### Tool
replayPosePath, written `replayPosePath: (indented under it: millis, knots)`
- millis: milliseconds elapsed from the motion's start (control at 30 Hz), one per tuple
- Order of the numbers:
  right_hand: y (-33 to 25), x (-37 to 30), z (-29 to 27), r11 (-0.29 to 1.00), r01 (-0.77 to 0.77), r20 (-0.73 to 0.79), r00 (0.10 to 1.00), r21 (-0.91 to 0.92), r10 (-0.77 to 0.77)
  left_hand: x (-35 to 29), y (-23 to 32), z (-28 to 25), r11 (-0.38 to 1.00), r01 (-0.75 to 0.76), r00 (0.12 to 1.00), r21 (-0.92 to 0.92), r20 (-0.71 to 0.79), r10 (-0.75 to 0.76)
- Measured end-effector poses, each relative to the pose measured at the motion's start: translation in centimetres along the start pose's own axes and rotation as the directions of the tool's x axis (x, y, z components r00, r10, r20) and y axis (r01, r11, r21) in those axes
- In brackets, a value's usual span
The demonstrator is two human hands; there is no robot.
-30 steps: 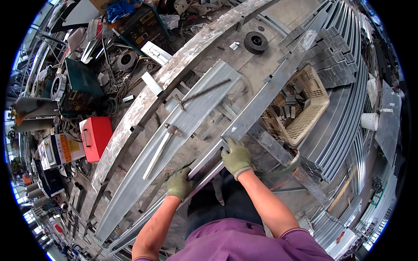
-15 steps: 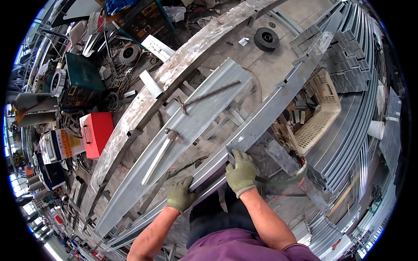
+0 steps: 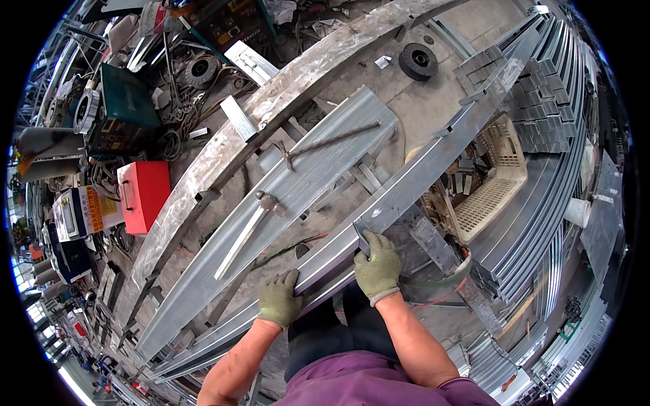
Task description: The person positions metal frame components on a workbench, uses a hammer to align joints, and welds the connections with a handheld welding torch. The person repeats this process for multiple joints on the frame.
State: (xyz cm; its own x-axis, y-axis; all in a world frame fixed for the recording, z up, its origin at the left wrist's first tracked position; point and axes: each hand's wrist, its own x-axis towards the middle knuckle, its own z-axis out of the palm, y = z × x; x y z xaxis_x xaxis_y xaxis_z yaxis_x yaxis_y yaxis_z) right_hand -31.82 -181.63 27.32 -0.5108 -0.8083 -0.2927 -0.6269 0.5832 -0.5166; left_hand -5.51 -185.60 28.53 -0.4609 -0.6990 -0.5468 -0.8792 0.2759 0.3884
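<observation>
My left hand (image 3: 279,299), in an olive-green work glove, is closed over the near edge of a long grey metal channel (image 3: 327,266). My right hand (image 3: 378,269), gloved alike, grips the same channel at its end, fingers bent over the edge; the fingertips on its underside are hidden. The channel lies along a long steel beam (image 3: 423,177) that runs on to the upper right. Beyond it, a hammer (image 3: 252,229) with a pale handle rests on a wide ribbed metal profile (image 3: 325,159). A dark metal bar (image 3: 332,143) with a crosspiece lies there too.
A rusty-grey beam (image 3: 291,84) runs farther back. A red box (image 3: 144,196) and green machine (image 3: 125,111) stand at left. On the right are a cream plastic crate (image 3: 497,203) with scraps and stacked metal profiles (image 3: 542,216). A black wheel-shaped spool (image 3: 418,61) lies behind.
The view has shifted slightly, so the surroundings sit a little differently. Both hands keep their hold on the channel, which has hardly moved against the beam.
</observation>
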Motion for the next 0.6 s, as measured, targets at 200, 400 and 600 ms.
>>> replayPosePath:
  millis: [200, 400, 600]
  knots:
    - [0.1, -0.4, 0.2, 0.999, -0.016, -0.034, 0.999, 0.037, 0.017, -0.2, -0.4, 0.0, 0.997, 0.001, 1.000, -0.074, 0.003, 0.000]
    - [-0.2, 0.2, 0.5, 0.999, 0.012, -0.044, 0.999, 0.042, -0.010, 0.0, 0.7, -0.7, 0.997, 0.082, 0.996, -0.002, 0.039, -0.082]
    - [0.4, 0.2, 0.3, 0.997, 0.048, -0.055, 0.998, 0.062, -0.044, -0.9, 0.3, 0.3, 0.999, 0.008, 0.998, -0.041, -0.062, -0.011]
